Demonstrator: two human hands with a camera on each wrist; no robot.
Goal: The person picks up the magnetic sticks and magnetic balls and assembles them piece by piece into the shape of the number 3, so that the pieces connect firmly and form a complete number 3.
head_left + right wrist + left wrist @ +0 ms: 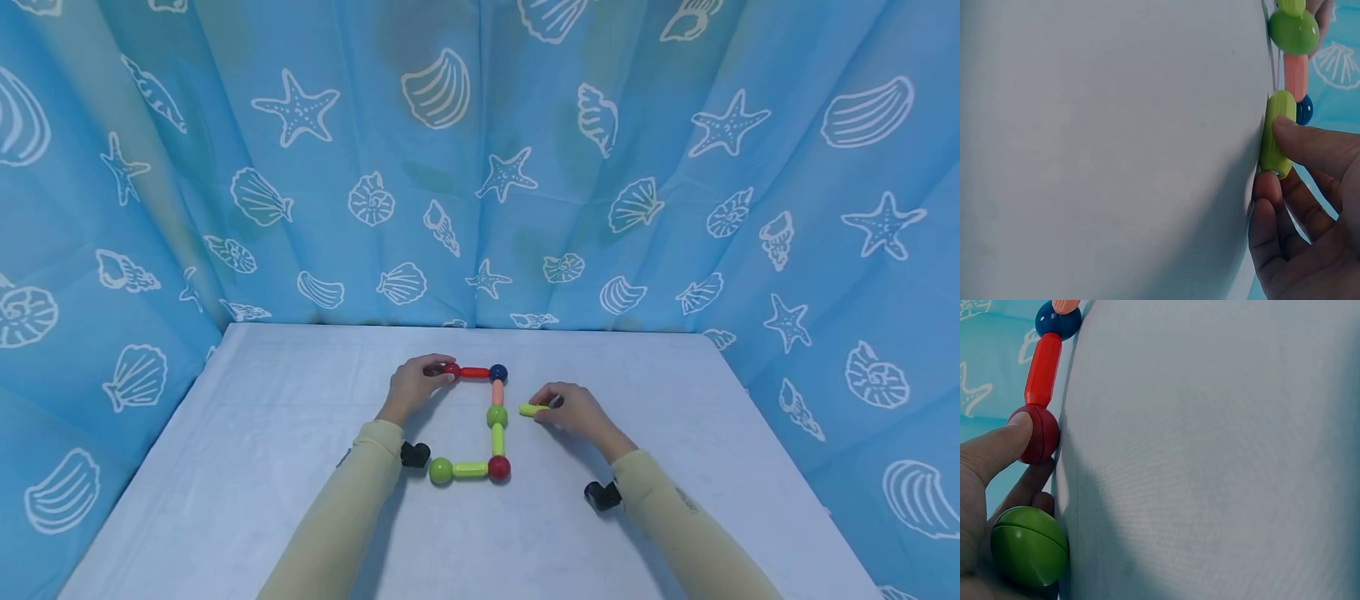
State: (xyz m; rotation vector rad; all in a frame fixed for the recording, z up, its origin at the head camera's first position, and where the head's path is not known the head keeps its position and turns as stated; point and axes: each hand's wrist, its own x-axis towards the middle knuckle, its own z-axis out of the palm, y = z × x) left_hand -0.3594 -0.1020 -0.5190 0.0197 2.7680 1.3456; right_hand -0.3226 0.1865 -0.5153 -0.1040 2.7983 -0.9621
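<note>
My left hand (411, 387) pinches a dark red ball (1041, 434) with the thumb on its near side. A red rod (474, 372) joins that ball to a dark blue ball (498, 372). From there a salmon rod (498, 392) runs to a green ball (497, 416), and a yellow-green rod (498, 440) goes on to another dark red ball (498, 468). A second yellow-green rod (470, 470) ends at a green ball (441, 471). To the right, my right hand (576, 411) pinches a loose yellow-green rod (1279, 134), apart from the middle green ball.
A white-covered table (675, 383) carries the pieces. Behind it and along both sides hangs a blue curtain (480, 167) with white shells and starfish. A black wrist camera (415, 455) sits near the front green ball; another black wrist camera (602, 497) is at the right sleeve.
</note>
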